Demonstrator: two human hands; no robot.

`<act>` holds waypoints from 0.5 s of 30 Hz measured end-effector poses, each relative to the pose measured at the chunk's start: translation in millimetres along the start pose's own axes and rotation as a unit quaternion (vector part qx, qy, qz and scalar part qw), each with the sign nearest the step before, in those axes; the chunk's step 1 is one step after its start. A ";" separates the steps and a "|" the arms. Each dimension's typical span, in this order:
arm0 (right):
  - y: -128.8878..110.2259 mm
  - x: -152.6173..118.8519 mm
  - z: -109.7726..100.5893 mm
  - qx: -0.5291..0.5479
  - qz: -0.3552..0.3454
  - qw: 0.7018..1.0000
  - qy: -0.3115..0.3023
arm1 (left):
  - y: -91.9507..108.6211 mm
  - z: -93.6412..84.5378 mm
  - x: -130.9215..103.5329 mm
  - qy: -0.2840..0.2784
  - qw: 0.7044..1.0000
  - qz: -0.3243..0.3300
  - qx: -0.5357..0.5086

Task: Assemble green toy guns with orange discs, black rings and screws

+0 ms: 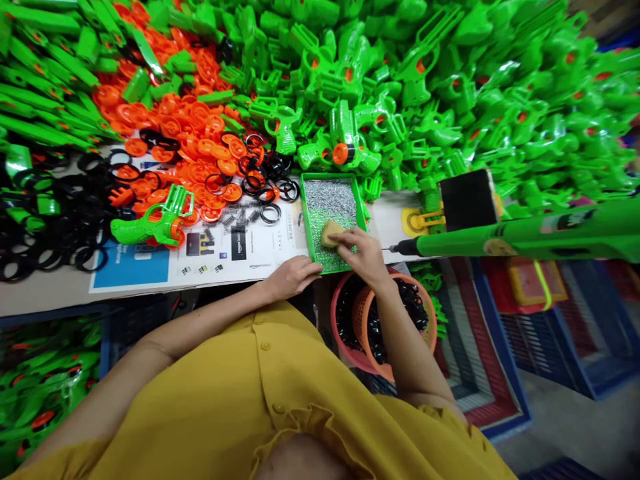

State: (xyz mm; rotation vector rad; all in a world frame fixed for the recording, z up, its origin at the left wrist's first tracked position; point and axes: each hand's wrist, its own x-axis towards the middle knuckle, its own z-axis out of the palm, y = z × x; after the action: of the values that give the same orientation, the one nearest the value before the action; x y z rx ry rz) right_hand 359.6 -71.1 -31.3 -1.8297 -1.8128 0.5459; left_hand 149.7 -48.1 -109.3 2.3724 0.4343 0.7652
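Seemingly, dabbing is in hand: the right hand's (364,255) fingers pinch a tan, sponge-like block (330,234) at six o'clock inside the shallow green plastic tray (327,176) of tiny silvery metal parts (329,197). The left hand's (291,276) fingers curl at the tray's seven o'clock, grip unclear. Next calls for light, steady pressure.

The person wears a mustard-yellow top (200,407), its cloth softly creased. Small round buttons (265,346) in matching yellow run down a stitched front placket (269,370). A gathered ruffle (320,417) edges the neckline. Both sleeves (65,461) are the same yellow, leaving the forearms (200,328) bare.
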 end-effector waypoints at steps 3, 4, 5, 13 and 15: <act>3.6 -6.7 -0.7 -0.006 0.036 0.995 0.090 | -0.9 1.2 -0.4 0.004 1.000 0.007 -0.007; 4.7 -8.4 -0.2 -0.021 0.044 0.994 0.094 | -1.0 1.5 -0.5 0.005 1.000 0.007 -0.010; 5.5 -9.9 0.3 -0.036 0.047 0.995 0.082 | -1.1 1.7 -0.5 0.004 1.000 0.006 -0.012; -3.0 -24.1 -11.2 -0.049 0.011 0.997 0.058 | -0.4 0.5 -0.4 0.011 1.000 0.011 -0.009; -6.0 -24.0 -8.9 -0.053 -0.014 0.997 0.057 | 0.0 0.0 -0.2 0.018 1.000 0.016 0.000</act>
State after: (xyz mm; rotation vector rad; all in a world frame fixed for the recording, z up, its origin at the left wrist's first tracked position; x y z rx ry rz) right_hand 359.5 -95.8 -22.2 -1.8610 -1.8191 0.3346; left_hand 149.5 -48.1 -109.3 2.3733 0.4110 0.8240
